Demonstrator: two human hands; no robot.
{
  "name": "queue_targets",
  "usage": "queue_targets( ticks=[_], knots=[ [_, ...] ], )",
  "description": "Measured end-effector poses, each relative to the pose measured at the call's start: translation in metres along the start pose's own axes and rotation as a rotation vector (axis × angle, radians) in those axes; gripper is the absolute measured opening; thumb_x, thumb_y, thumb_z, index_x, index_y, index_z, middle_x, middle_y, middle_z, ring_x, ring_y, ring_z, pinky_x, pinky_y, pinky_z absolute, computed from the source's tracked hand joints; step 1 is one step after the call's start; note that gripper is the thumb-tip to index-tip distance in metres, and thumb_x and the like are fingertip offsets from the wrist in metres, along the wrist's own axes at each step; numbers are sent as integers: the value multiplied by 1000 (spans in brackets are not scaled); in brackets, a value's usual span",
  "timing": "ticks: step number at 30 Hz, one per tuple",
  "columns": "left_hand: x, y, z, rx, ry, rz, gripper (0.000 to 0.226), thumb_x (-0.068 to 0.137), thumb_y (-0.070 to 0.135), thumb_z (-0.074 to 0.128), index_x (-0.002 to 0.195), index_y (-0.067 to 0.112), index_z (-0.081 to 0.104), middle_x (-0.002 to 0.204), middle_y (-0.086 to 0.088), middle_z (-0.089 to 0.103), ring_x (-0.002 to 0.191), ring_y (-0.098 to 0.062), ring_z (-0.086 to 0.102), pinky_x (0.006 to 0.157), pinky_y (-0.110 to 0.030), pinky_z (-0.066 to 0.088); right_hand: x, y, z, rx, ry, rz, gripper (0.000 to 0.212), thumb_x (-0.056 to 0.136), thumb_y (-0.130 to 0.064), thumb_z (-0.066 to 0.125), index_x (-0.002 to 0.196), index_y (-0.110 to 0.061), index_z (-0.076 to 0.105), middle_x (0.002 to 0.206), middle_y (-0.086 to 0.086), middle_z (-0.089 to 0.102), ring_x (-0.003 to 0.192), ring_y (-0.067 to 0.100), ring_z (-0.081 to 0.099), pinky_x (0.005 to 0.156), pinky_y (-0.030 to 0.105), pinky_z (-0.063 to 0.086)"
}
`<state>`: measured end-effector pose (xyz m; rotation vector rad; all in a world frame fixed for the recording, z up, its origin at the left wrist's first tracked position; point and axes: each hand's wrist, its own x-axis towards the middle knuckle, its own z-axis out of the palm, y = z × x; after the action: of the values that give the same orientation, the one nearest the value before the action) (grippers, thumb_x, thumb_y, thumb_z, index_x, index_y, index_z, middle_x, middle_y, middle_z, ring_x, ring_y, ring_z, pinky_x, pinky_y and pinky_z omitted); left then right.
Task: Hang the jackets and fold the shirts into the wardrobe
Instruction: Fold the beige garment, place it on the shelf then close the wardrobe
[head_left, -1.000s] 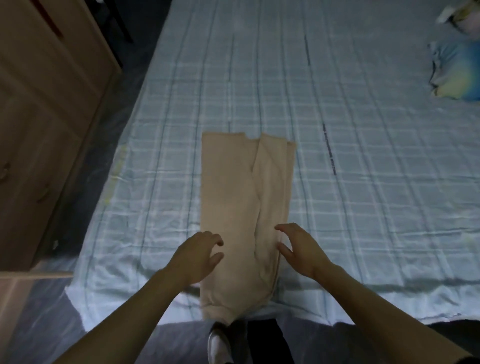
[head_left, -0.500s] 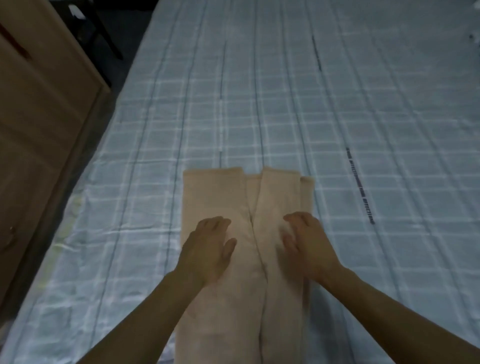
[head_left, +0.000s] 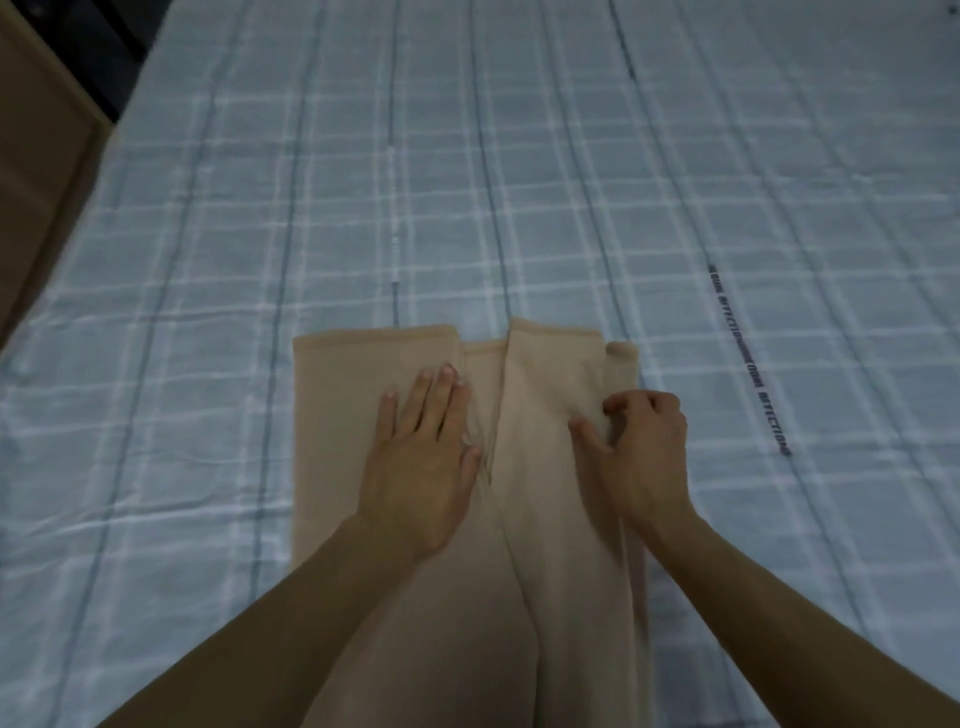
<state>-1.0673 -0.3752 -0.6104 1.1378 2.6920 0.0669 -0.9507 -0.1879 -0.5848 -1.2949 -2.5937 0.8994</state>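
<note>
Left hand (head_left: 421, 462) lies flat, fingers straight, pressing the left panel of the beige shirt (head_left: 363, 415); right hand (head_left: 641, 457) has fingers curled, pinching the right-hand fold. The shirt lies lengthwise on the bed (head_left: 571, 182), both sides folded inward to a centre seam. It looks thin, soft and limp, light, likely to slump unless taken by folded edges. Beneath, a pale checked sheet, slightly creased; wooden furniture (head_left: 36, 171) far left.
</note>
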Motion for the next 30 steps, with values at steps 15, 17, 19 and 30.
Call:
queue_targets(
  ticks=[15, 17, 19, 30],
  knots=[
    [5, -3, -14, 20, -6, 28, 71, 90, 50, 31, 149, 11, 40, 159, -8, 34, 146, -28, 32, 115, -54, 30, 33, -12, -9, 197, 40, 96, 10, 80, -22, 66, 76, -18, 58, 77, 1, 62, 69, 16, 59, 64, 38, 52],
    [6, -2, -16, 25, -3, 26, 71, 89, 49, 32, 147, 11, 43, 157, -9, 37, 144, -29, 35, 113, -55, 32, 35, -8, -7, 155, 42, 81, 10, 83, -19, 61, 74, -19, 57, 78, 3, 62, 67, 16, 58, 65, 41, 54],
    [6, -2, -17, 25, 3, 25, 70, 89, 49, 33, 146, 10, 45, 156, -10, 39, 143, -29, 37, 113, -55, 33, 36, -4, -7, 174, 57, 82, 9, 87, -17, 59, 78, -16, 57, 78, 1, 62, 69, 16, 58, 69, 43, 54],
    [7, -1, -22, -7, -19, 18, 70, 91, 51, 29, 146, 12, 45, 156, -10, 38, 143, -29, 35, 115, -53, 31, 44, -14, -11, 276, 33, 60, 27, 80, -3, 61, 58, -18, 52, 55, -1, 55, 49, 5, 47, 54, 15, 44]
  ],
)
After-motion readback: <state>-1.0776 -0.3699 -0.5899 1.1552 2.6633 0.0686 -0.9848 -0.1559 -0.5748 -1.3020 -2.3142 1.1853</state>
